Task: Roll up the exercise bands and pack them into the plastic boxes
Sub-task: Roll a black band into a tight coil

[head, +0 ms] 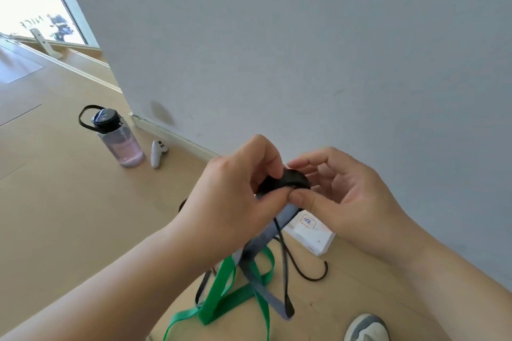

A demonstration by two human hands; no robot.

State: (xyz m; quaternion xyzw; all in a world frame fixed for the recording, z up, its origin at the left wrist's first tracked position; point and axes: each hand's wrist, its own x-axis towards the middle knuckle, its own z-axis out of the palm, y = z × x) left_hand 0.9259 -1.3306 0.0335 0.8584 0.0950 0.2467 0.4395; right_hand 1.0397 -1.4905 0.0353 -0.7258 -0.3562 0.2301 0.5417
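- One shoe point(365, 328) at the bottom right of the frame, pale upper with grey panels, only partly in view.
- One green band point(221, 293), a flat, glossy ribbon-like loop, lies slack on the floor at bottom centre, folded over itself.
- One black band point(288, 181). Its upper end is wound into a tight, thick roll at frame centre. The unrolled rest hangs down from the roll as a flat strip that reads grey in the light, and it reaches the floor across the green band.
- A thin dark curve lies on the floor just beside the box. We cannot tell whether it belongs to the same band.
- We count two hands, both bare and both on the roll, raised above the floor.
- The left hand point(235, 188) has curled fingers and pinches the roll's left side between thumb and fingertips.
- The right hand point(346, 196) is half-curled, thumb pressed under the roll and fingertips touching its top. Its other fingers are loosely bent.
- One white box point(310, 232), rectangular and smooth with a red-edged label, sits on the floor below the right hand, against the wall.
- One water bottle point(119, 138) stands upright at centre left. It is clear pinkish plastic with a black cap and a loop handle.
- One white controller point(158, 153), smooth and curved, lies just beside the bottle.
- The floor point(55, 216) is tan wood planks.
- The grey wall point(304, 50) is matt.
- One bright window point(36, 11) at upper left.
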